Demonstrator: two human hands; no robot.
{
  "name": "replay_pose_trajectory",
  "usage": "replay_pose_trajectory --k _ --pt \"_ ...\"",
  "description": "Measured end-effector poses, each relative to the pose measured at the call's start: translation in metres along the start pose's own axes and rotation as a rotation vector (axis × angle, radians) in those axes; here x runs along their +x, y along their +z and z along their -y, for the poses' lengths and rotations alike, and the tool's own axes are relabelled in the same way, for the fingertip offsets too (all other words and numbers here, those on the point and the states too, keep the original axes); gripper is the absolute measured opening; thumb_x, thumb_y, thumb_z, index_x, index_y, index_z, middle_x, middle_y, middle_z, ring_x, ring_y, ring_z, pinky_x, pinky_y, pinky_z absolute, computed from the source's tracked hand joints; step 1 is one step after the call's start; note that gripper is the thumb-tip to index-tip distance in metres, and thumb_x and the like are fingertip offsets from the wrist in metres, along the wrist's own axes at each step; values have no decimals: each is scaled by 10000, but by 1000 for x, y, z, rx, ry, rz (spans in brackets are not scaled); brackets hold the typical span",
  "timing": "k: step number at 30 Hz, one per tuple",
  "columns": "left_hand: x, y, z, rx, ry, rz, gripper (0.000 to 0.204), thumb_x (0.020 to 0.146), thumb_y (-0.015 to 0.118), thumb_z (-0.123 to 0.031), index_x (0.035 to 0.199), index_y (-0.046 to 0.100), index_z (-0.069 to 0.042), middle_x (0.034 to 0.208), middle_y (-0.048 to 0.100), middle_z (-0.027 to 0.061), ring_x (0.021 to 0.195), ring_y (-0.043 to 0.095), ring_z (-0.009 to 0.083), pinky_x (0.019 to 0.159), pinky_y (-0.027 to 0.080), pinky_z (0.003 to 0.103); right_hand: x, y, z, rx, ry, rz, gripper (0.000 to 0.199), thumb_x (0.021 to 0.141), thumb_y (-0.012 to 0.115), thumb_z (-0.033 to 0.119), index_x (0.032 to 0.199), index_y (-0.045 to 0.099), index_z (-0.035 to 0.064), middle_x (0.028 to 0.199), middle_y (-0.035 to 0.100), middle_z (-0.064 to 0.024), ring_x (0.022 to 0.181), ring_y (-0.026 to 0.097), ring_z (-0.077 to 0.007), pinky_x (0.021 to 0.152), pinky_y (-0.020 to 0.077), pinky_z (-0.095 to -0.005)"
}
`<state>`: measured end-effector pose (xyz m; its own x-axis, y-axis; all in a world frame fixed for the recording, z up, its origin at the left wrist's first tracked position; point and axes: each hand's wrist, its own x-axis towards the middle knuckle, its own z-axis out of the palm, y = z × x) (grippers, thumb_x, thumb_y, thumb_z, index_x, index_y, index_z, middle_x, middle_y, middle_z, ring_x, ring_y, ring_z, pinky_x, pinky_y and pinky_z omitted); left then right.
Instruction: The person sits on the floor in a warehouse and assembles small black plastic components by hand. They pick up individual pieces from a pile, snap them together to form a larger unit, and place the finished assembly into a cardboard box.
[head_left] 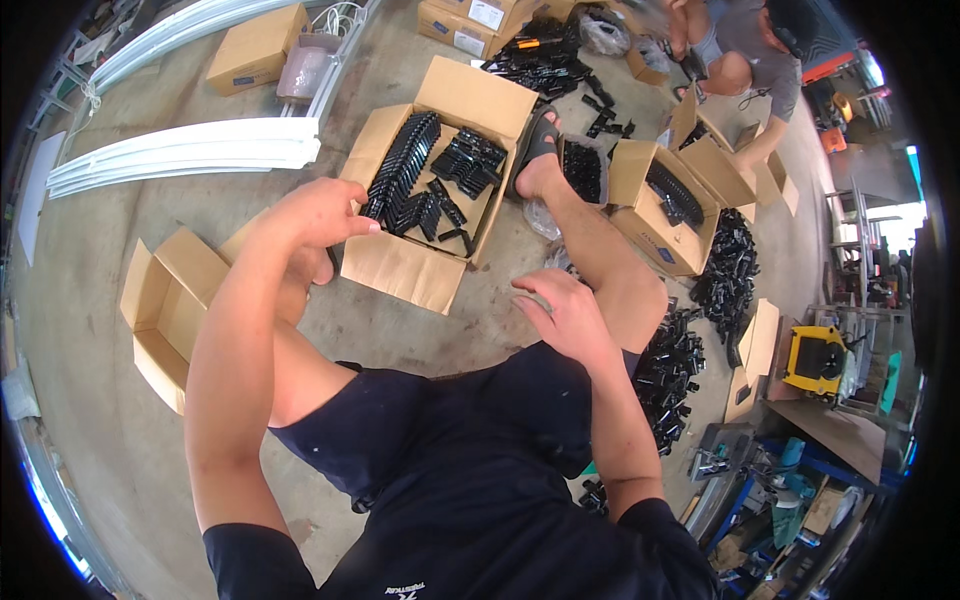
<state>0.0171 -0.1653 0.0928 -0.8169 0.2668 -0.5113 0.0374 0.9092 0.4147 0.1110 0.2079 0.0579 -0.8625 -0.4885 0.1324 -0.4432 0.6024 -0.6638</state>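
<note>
The open cardboard box [400, 272] is sitting between the feet [542, 172], likely for easy reach! The left hand [318, 212] is hovering at its left edge, thumb apart from curled fingers; the right hand [564, 308] is hanging empty, fingers parted. Inside, black parts [403, 165] are leaning in rows, probably saving space.

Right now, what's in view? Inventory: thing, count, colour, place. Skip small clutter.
Front carton: one, brown, ahead
Black parts: many, black, inside it
Right carton: one, brown, right, holding black parts
Left carton: one, brown, left
Loose piles: several, black, floor, right and far centre
White strips: many, white, upper left
Yellow item: one, yellow and black, far right
Co-worker: one, grey top, upper right
Left hand: one, bare, front carton's left edge
Right hand: one, bare, near right knee
</note>
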Motion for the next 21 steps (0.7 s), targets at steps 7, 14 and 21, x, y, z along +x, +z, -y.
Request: replay_pose_trajectory --k 7,14,21 --pt "30 38 21 278 -40 215 564 958 635 -490 1350 622 -86 1239 702 178 1190 654 307 1060 401 469 95 52 -59 136 190 164 219 876 697 180 1032 720 28 966 711 -209 914 689 -394 799 550 -447" --pt "43 29 33 359 -109 137 502 966 627 -471 1291 647 -89 1060 754 153 1085 698 303 1109 265 544 174 168 -150 -251 379 285 265 909 649 213 1070 697 8 1054 708 -227 1012 698 -380 877 563 -462" --pt "42 30 23 268 -75 163 509 959 661 -426 1252 637 -11 1054 738 205 1051 692 352 963 499 447 177 230 -173 -376 421 309 421 880 627 137 1237 513 -54 1237 608 -280 1085 677 -424 940 568 -438"
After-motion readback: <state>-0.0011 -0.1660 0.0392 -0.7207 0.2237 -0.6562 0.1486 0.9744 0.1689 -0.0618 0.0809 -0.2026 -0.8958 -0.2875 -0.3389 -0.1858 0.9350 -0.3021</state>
